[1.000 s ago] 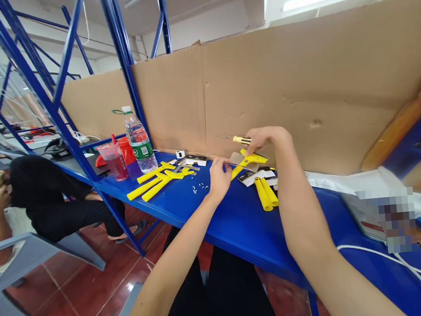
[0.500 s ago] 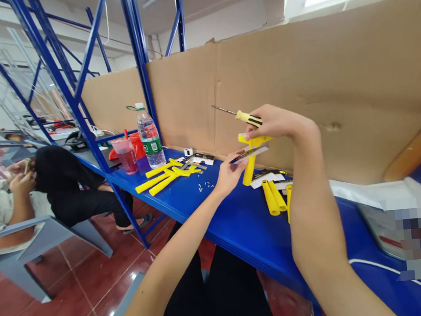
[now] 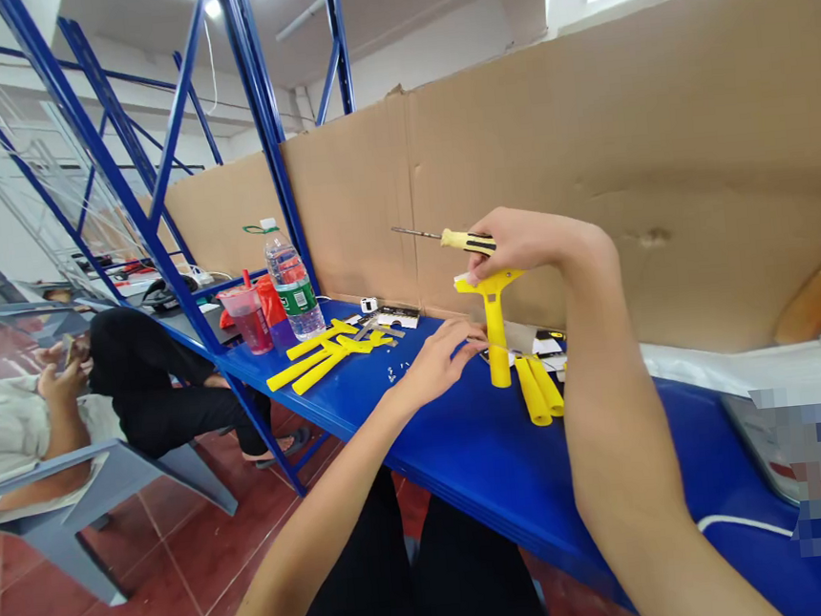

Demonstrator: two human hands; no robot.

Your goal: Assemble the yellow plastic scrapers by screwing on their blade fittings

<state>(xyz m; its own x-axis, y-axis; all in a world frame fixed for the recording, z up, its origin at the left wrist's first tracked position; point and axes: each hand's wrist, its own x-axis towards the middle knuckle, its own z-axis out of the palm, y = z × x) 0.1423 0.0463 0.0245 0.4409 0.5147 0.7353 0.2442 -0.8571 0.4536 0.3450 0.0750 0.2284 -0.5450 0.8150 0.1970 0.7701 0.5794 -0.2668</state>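
Observation:
My right hand (image 3: pixel 512 242) is closed round a screwdriver (image 3: pixel 468 242) with a pale yellow and black handle, its shaft pointing left. The same fingers grip the head of a yellow T-shaped scraper (image 3: pixel 498 339), whose handle hangs down. My left hand (image 3: pixel 447 357) is lower, just left of that handle, pinching a thin, flat greyish piece (image 3: pixel 519 338) seen nearly edge-on and partly hidden by the handle. Beneath my right wrist lie more yellow handles (image 3: pixel 533 388). Several yellow scrapers (image 3: pixel 319 369) and metal strips lie on the left, with small screws (image 3: pixel 396 372) near them.
A blue table (image 3: pixel 458 448) runs along a cardboard wall (image 3: pixel 511 146). A water bottle (image 3: pixel 292 285) and a cup of red drink (image 3: pixel 248 320) stand at the back left, beside a blue post. Another person (image 3: pixel 53 416) sits at left. A white cable (image 3: pixel 745 522) lies right.
My left hand has lowered the flat piece from in front of the scraper's head to beside its handle. My right hand still grips the screwdriver and scraper; the view has shifted slightly.

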